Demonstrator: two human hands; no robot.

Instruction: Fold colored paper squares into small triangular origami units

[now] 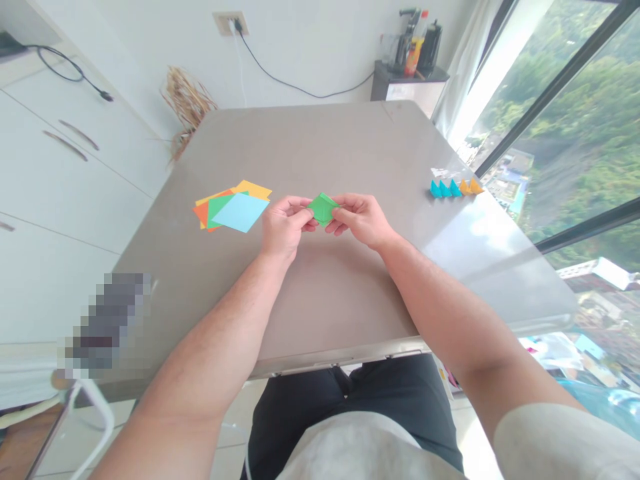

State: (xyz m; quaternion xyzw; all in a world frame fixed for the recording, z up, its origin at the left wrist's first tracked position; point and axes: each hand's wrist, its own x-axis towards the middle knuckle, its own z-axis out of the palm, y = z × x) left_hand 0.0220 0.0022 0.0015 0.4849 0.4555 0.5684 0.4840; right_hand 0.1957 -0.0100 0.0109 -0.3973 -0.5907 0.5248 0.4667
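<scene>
Between my two hands, a small folded piece of green paper (323, 209) is held above the table, diamond-shaped with crease lines across it. My left hand (285, 225) pinches its left corner between thumb and fingers. On the opposite corner, my right hand (361, 219) grips in the same way. Left of my left hand lies a fanned stack of paper sheets (241, 212), light blue on top, with green, orange and yellow beneath. Far to the right stands a row of small folded paper shapes (445, 189), some blue and some orange.
A grey table (320, 147) spans the view. At its left edge lies a pixelated dark object (110, 320) with a white cable nearby. Behind, a small cabinet (410, 83) carries bottles. White drawers (60, 173) stand left; a window (560, 120) is at right.
</scene>
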